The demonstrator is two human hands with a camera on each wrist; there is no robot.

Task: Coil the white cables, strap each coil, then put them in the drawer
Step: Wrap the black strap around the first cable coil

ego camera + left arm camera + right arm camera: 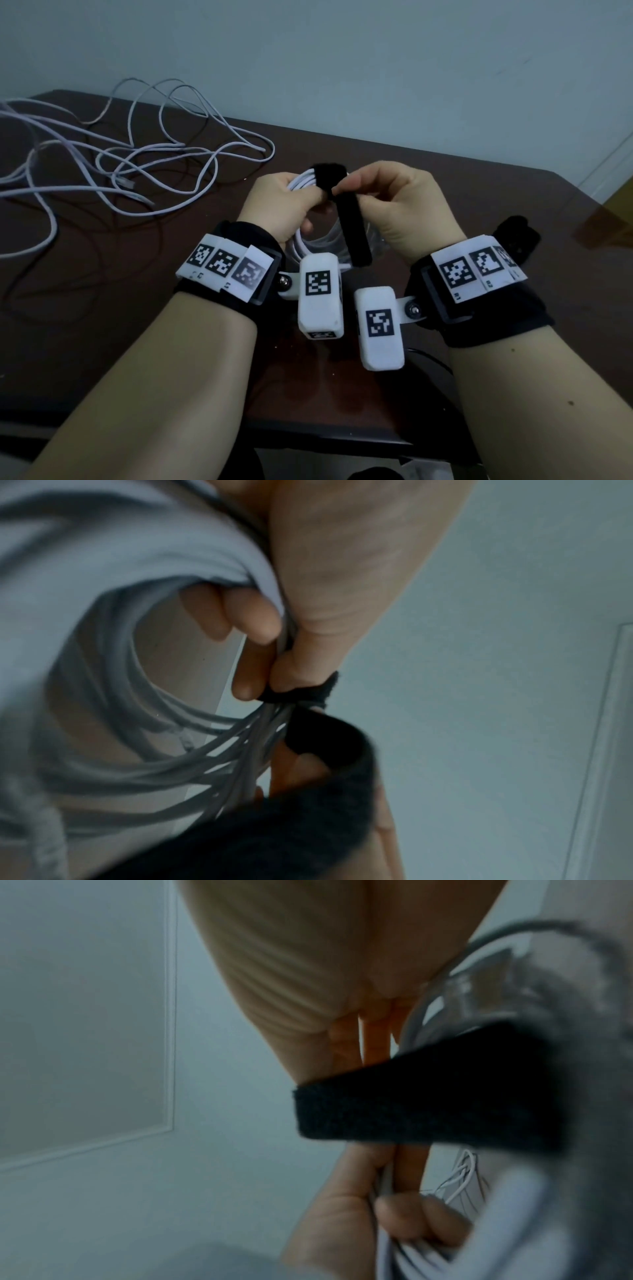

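My left hand (pixel 291 202) grips a coil of white cable (pixel 301 245) above the middle of the dark table (pixel 445 178). A black strap (pixel 352 233) loops over the top of the coil, and its free end hangs down toward me. My right hand (pixel 387 195) pinches the strap close to the coil. In the left wrist view the coil (pixel 113 723) fans out below the fingers (pixel 253 618), and the strap (pixel 308 693) binds its strands. The right wrist view shows the strap (pixel 421 1104) crossing in front of my left hand (pixel 346 1218).
A loose white cable (pixel 137 161) sprawls in tangled loops over the far left of the table. A small black object (pixel 517 236) lies just right of my right wrist. A pale wall (pixel 342 68) stands behind the table, whose near edge (pixel 308 435) is below my forearms.
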